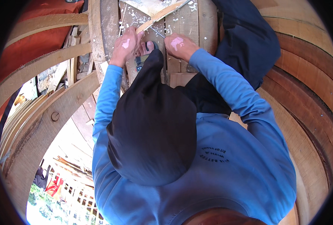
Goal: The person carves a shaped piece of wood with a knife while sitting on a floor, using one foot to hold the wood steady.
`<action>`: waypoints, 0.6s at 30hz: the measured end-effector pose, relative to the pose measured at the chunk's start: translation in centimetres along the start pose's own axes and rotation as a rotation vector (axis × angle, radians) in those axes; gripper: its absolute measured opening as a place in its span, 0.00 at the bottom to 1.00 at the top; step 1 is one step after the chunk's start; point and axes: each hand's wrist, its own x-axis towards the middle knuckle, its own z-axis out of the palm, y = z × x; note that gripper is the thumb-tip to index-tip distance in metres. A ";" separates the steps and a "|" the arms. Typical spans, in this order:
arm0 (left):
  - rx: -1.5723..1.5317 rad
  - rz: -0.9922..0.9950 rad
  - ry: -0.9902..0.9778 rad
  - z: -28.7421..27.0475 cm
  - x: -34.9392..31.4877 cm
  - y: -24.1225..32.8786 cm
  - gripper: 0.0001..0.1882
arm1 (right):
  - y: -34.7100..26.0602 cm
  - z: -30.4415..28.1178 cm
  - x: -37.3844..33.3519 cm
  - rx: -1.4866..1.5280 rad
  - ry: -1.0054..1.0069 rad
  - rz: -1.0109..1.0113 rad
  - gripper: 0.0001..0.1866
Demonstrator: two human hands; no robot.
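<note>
My left hand (127,45) is closed around the near end of a pale wooden strip (161,15), which slants up and away to the right. Gripped in my right hand (180,46) is a thin metal tool (158,32); its slim shaft or blade points toward the strip's near end. The fist hides its handle, so I cannot tell its exact kind. Pale wood shavings (136,18) lie scattered on the planks around the strip. A sandalled foot (147,48) rests between and just below my two hands.
Curved wooden ribs (57,112) rise on the left, with orange-red sheeting (39,45) behind them. Broad curved planks (305,75) wall the right side. My dark-trousered leg (245,41) bends along the right. Wood offcuts (72,63) are piled beyond the left ribs.
</note>
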 end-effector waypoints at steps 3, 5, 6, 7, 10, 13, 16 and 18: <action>-0.036 -0.009 -0.040 0.0 0.5 -0.2 0.24 | 0.2 0.6 0.2 0.018 0.030 0.005 0.17; -0.077 -0.022 -0.081 -0.2 0.8 0.0 0.25 | 0.2 0.6 0.0 0.023 0.062 0.010 0.17; -0.107 -0.033 -0.114 -0.4 0.9 0.0 0.25 | 0.2 0.5 -0.2 0.025 0.083 0.007 0.17; -0.135 -0.043 -0.146 -0.6 1.0 0.1 0.26 | 0.3 0.5 -0.4 0.027 0.104 0.004 0.16; -0.323 -0.126 -0.233 -0.7 1.3 0.4 0.27 | 0.7 0.6 -0.5 0.024 0.103 -0.005 0.16; -0.458 -0.238 -0.291 -0.9 1.2 1.3 0.25 | 1.5 0.9 -0.4 0.041 0.102 -0.062 0.17; -0.584 -0.354 -0.348 -0.2 1.8 0.7 0.25 | 1.8 1.2 -0.4 0.025 0.120 -0.008 0.17; -0.782 -0.418 -0.420 -0.7 2.2 0.8 0.25 | 2.1 0.8 -0.6 0.047 0.136 -0.007 0.17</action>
